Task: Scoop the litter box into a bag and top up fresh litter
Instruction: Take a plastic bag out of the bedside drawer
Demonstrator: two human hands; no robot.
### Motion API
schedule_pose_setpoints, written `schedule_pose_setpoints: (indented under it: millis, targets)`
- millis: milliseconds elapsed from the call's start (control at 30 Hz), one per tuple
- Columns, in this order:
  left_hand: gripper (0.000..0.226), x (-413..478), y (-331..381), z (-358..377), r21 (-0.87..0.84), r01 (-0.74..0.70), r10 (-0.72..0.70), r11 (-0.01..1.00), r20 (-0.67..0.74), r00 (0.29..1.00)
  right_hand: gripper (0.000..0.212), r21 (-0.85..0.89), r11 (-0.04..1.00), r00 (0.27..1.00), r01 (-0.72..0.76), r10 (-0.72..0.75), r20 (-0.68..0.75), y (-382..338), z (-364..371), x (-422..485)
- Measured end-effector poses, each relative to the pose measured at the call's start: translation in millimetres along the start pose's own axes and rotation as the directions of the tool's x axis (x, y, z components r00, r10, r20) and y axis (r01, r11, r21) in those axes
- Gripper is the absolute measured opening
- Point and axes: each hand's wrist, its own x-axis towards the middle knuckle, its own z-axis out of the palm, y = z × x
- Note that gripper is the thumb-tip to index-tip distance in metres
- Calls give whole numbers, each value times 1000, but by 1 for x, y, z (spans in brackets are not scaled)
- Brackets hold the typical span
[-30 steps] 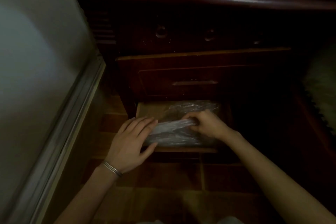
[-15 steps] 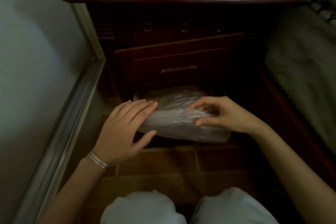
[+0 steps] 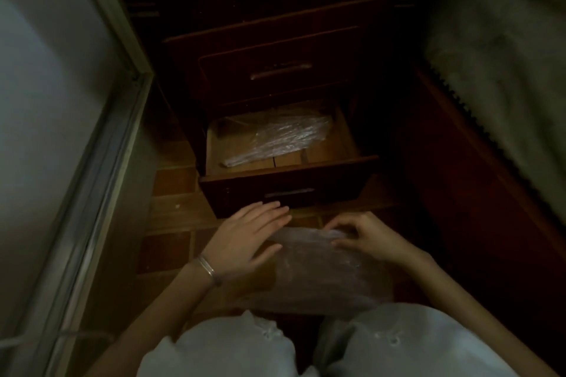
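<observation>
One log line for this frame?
right hand: pinches plastic bag | left hand: open, at bag edge | drawer: open, plastic bundle inside

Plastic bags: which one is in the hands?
The near bag, pinched at its top edge by the right hand; the other bag lies inside the open drawer.

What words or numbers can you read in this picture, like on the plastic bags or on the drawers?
None: no word, number, label or sign can be read anywhere.
The clear bag pinched by the right hand looks plain.
The bundle of bags in the open drawer shows no print.
The picture is dim and blurred, so very small print could be missed.
</observation>
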Motion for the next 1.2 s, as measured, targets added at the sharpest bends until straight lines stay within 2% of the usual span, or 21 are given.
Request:
schedule_pose_setpoints:
  millis: [100, 233, 467, 667, 833, 1067, 1200]
  targets:
    - [50, 17, -5, 12, 33, -43, 42, 999, 22, 999, 28, -117, 992, 998, -49, 45, -43, 12, 4, 6]
    - [51, 37, -15, 28, 72, -79, 72, 994, 91, 993, 27, -160, 985, 997, -70, 71, -3, 20, 4, 17]
    - [51, 53, -31, 57, 13, -6, 6, 1000, 59, 998, 27, -98, 990, 993, -106, 100, -67, 30, 9, 30]
    - [47, 62, -40, 65, -8, -8, 8, 1000, 4, 1000, 27, -91, 987, 989, -133, 127, -72, 42, 15, 38]
    - [47, 79, -51, 71, -32, 80, -81, 996, -49, 995, 27, -65, 984, 985, -165, 162, -60, 53, 15, 49]
    - [47, 101, -80, 71, 13, 75, -74, 997, -66, 995, 29, -21, 987, 984, -162, 160, -85, 51, 1, 75]
    - [54, 137, -112, 59, 43, 210, -207, 977, -63, 976, 32, 20, 988, 981, -151, 152, -121, 53, -11, 86]
